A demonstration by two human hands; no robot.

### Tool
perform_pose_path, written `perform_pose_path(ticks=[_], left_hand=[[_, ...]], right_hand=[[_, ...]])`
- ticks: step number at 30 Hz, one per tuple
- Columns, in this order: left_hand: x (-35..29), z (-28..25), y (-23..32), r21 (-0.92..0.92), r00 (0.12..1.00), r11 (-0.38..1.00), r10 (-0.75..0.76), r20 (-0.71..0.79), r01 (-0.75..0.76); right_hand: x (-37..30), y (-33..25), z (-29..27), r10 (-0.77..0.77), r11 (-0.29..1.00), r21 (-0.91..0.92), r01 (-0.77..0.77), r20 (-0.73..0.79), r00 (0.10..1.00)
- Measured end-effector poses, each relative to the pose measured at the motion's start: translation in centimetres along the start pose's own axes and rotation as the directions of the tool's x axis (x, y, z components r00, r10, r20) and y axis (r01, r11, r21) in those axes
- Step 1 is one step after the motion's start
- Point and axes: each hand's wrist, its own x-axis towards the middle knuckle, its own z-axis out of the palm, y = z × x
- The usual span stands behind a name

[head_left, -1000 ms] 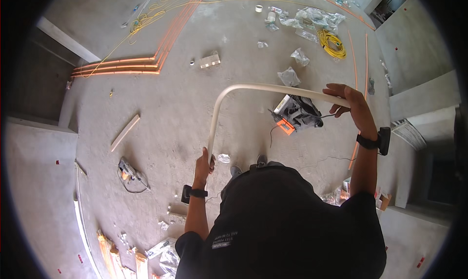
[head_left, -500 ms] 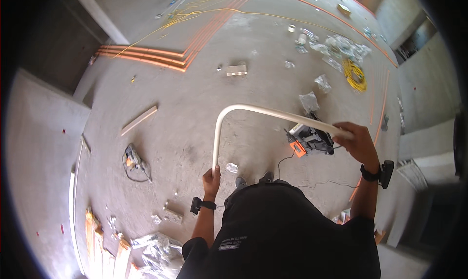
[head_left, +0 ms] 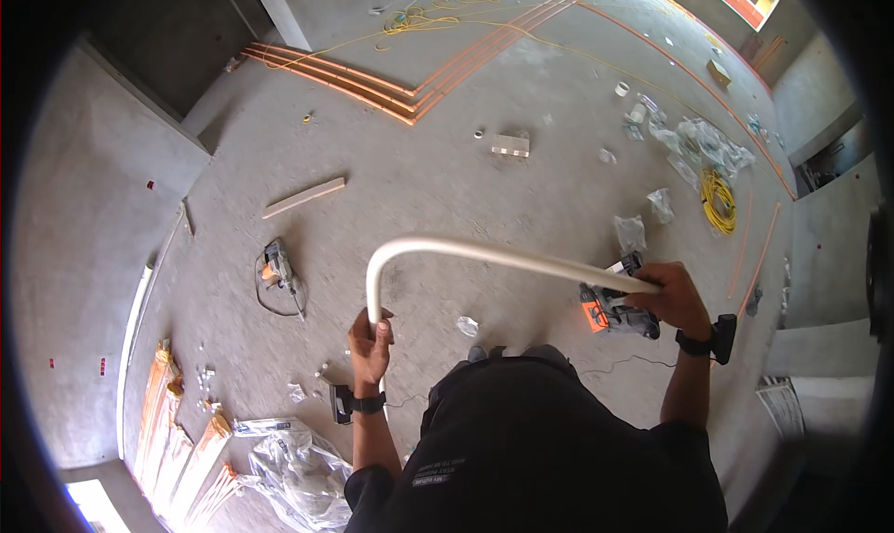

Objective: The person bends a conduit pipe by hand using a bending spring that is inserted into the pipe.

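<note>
A white plastic pipe [head_left: 484, 251], bent through roughly a right angle near its left part, is held up in front of my body. My left hand [head_left: 369, 349] is closed round its short downward leg, and a bit of the pipe shows below that hand. At the end of the long leg, my right hand [head_left: 672, 298] grips the pipe with the fingers wrapped round it. Beneath the right hand, on the floor, lies a black tool case [head_left: 633, 321] with an orange part.
Left on the concrete floor are a power drill [head_left: 277, 270] and a wooden strip [head_left: 304, 198]. Wrapped pipe bundles [head_left: 154, 412] and plastic sheeting [head_left: 298, 468] lie at lower left. Orange pipes [head_left: 326, 81] run along the far floor; a yellow hose coil [head_left: 717, 202] lies right.
Both hands have come lower with the pipe, and the left hand has shifted left. The pipe's bend is now further left and lower. The whole view has swung, so the floor things appear displaced.
</note>
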Motion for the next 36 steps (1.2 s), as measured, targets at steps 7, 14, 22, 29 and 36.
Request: perform_pose_path(ticks=[7, 14, 22, 29, 36], left_hand=[[3.7, -4.5, 4.2, 0.585, 0.997, 0.807, 0.067, 0.035, -0.074], [8.5, -1.9, 6.6, 0.706, 0.951, 0.689, -0.079, 0.297, -0.164], [23.6, 3.8, 7.5, 0.733, 0.941, 0.656, -0.103, 0.323, -0.18], [35.8, 3.2, 6.3, 0.74, 0.954, 0.626, 0.024, 0.299, -0.248], [45.7, 0.7, 6.9, 0.657, 0.966, 0.712, 0.124, 0.229, -0.247]], right_hand=[[5.2, -5.3, 7.2, -0.458, 0.833, -0.221, 0.507, 0.237, 0.856], [15.8, -6.6, 8.1, -0.503, 0.76, -0.223, 0.61, 0.392, 0.77], [32.1, -8.1, 10.2, -0.646, 0.644, -0.083, 0.761, 0.474, 0.598], [45.2, -15.1, 7.2, -0.632, 0.662, 0.038, 0.749, 0.566, 0.53], [56.7, -17.4, 7.0, -0.807, 0.588, 0.282, 0.758, 0.253, 0.533]])
